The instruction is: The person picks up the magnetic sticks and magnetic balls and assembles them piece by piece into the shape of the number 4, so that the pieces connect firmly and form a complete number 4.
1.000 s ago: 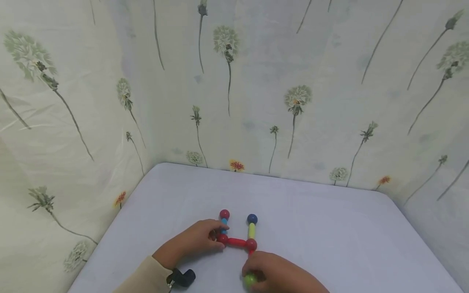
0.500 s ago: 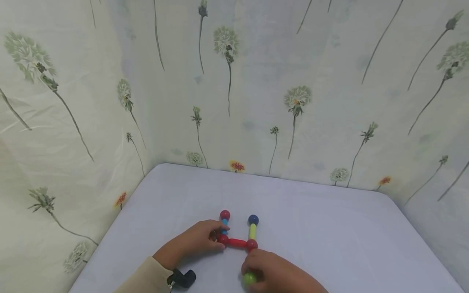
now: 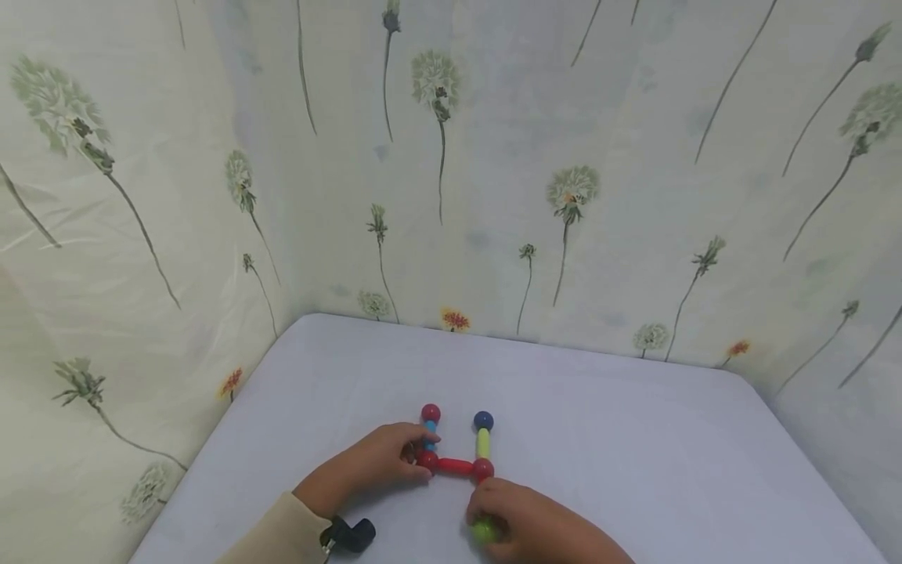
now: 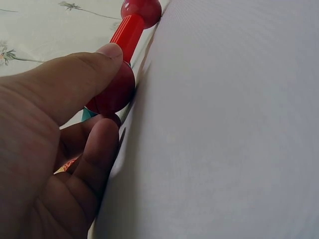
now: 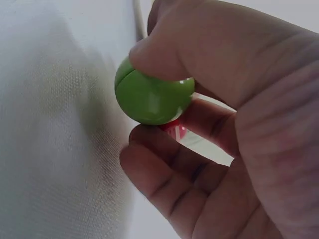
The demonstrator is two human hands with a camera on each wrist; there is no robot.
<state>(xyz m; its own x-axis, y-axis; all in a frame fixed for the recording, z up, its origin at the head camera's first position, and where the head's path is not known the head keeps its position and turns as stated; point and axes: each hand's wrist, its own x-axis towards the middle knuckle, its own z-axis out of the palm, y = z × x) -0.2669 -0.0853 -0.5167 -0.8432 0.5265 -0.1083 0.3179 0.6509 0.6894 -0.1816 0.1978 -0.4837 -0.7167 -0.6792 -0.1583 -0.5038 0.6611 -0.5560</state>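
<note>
My left hand (image 3: pixel 380 457) pinches a red ball (image 4: pixel 117 92) between thumb and fingers, at the left corner of a figure made of balls and magnetic-looking rods. From that corner a blue rod (image 3: pixel 431 430) runs to a far red ball (image 3: pixel 431 413), and a red rod (image 3: pixel 454 466) leads right to another red ball (image 3: pixel 482 469). There a yellow-green rod (image 3: pixel 482 443) carries a dark blue ball (image 3: pixel 483 421). Nearer the body, my right hand (image 3: pixel 528 517) grips a green ball (image 5: pixel 152 102). Behind it a red rod (image 5: pixel 177 131) shows, mostly hidden by the fingers.
The figure lies on a white-covered table (image 3: pixel 634 439) with rounded far corners. Flower-printed cloth (image 3: pixel 493 157) stands up close behind the table and along its left side. A black device (image 3: pixel 352 535) is strapped at the left wrist, by the beige sleeve (image 3: pixel 278 533).
My right hand and the green ball have shifted slightly forward, toward the near red ball, so less of the rod between them shows. The left hand stays in place.
</note>
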